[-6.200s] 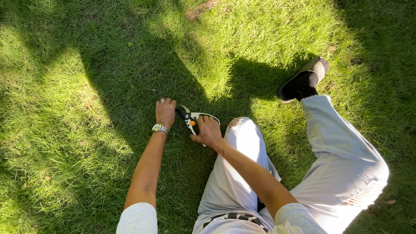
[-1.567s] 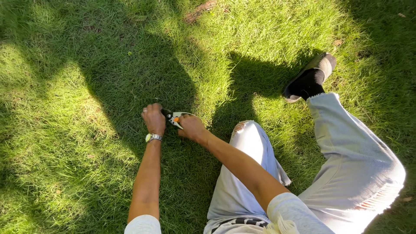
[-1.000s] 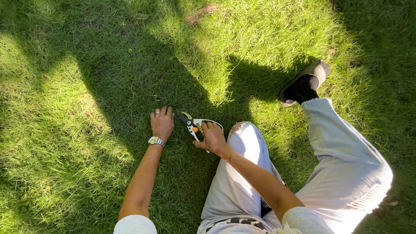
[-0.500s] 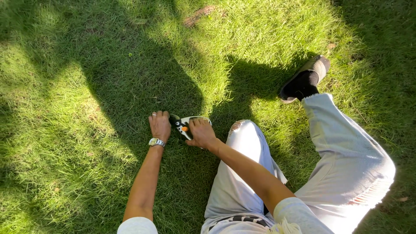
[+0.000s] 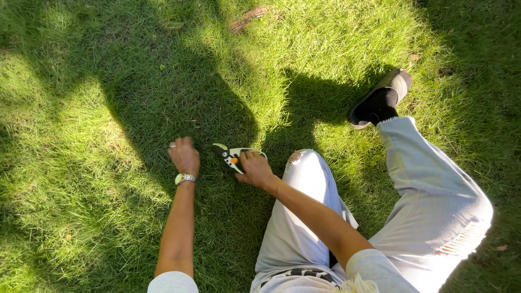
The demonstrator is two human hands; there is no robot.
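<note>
Head view, left hand now fisted (gripping grass), right hand still holding shears

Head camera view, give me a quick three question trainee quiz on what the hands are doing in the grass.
1. Which hand holds the pruning shears?
2. True or false: the left hand wears a wristwatch.
3. The shears' blades point toward: A) the shoe B) the left hand C) the knee

Key
1. The right hand, its grip shut on the handles.
2. True.
3. B.
</note>
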